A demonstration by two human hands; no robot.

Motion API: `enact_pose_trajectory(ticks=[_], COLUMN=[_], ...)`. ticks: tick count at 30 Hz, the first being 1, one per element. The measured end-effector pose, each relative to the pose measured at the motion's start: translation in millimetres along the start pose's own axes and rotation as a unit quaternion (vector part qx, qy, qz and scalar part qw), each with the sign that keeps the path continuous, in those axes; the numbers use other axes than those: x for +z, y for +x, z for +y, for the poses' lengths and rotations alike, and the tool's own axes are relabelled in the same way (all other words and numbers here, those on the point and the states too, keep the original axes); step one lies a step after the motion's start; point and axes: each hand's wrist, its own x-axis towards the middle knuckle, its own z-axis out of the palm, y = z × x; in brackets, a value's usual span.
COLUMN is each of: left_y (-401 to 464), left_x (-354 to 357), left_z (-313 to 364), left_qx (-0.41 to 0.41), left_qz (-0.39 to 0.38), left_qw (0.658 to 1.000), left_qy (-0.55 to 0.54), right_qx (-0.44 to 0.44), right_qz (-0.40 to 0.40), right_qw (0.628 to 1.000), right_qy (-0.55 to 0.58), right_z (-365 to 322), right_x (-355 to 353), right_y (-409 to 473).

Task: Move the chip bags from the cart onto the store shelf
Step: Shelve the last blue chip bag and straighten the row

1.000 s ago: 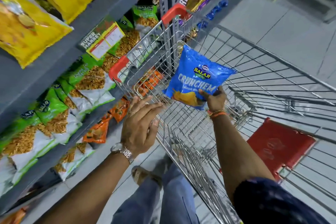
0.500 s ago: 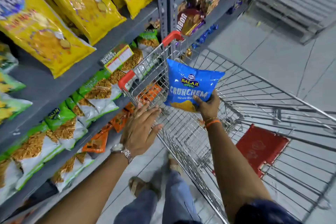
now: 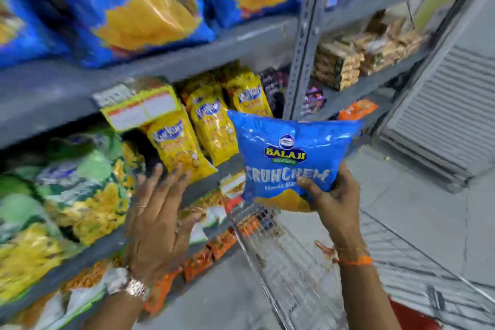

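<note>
My right hand (image 3: 334, 195) grips the lower right corner of a blue Balaji Crunchem chip bag (image 3: 289, 153), held upright in the air above the wire cart (image 3: 281, 262) and in front of the grey store shelf (image 3: 214, 48). My left hand (image 3: 158, 220) is raised with fingers spread and holds nothing, just left of the bag and close to the shelf edge. Large blue chip bags (image 3: 128, 2) of the same kind stand on the upper shelf. The picture is blurred by motion.
Yellow snack bags (image 3: 211, 126) fill the middle shelf, green and yellow bags (image 3: 67, 190) sit at the left, orange packs (image 3: 203, 260) lie on the lowest shelf. A grey upright post (image 3: 302, 43) divides the shelving. Bare tiled floor (image 3: 428, 209) lies at the right.
The view has swung up toward the upper shelves. My right hand has lifted the blue bag up out of the cart, and my left hand has risen alongside it, fingers spread.
</note>
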Motion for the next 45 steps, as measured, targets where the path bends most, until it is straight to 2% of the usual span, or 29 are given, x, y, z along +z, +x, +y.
enact_pose_trajectory(ticks=[4, 7, 14, 17, 21, 27, 37, 43, 45], left_y=[19, 21, 8, 0, -3, -2, 1, 1, 2], left_x=[-78, -126, -183, -181, -174, -168, -160, -154, -153], left_z=[-31, -53, -103, -115, -126, -138, -145, -138, -131], left_qx=[-0.040, -0.064, -0.157, -0.201, -0.215, -0.181, -0.179, -0.190, -0.203], left_qz=[0.133, 0.201, 0.218, 0.189, 0.161, 0.201, 0.231, 0.293, 0.292], left_qw=[0.986, 0.967, 0.947, 0.943, 0.934, 0.927, 0.921, 0.908, 0.907], left_qy=[0.093, 0.143, 0.174, 0.185, 0.236, 0.260, 0.259, 0.230, 0.225], right_qx=[-0.065, -0.112, -0.174, -0.171, -0.119, -0.103, -0.096, -0.116, -0.139], right_qz=[-0.067, -0.112, -0.222, -0.266, -0.324, -0.365, -0.361, -0.370, -0.370], right_qw=[0.994, 0.983, 0.948, 0.936, 0.924, 0.916, 0.922, 0.918, 0.918], right_qy=[0.054, 0.096, 0.146, 0.153, 0.164, 0.134, 0.106, 0.080, 0.043], right_z=[-91, -153, -239, -250, -254, -238, -224, -226, -230], right_x=[43, 71, 165, 223, 294, 363, 386, 373, 360], right_y=[1, 0, 7, 12, 21, 24, 22, 24, 23])
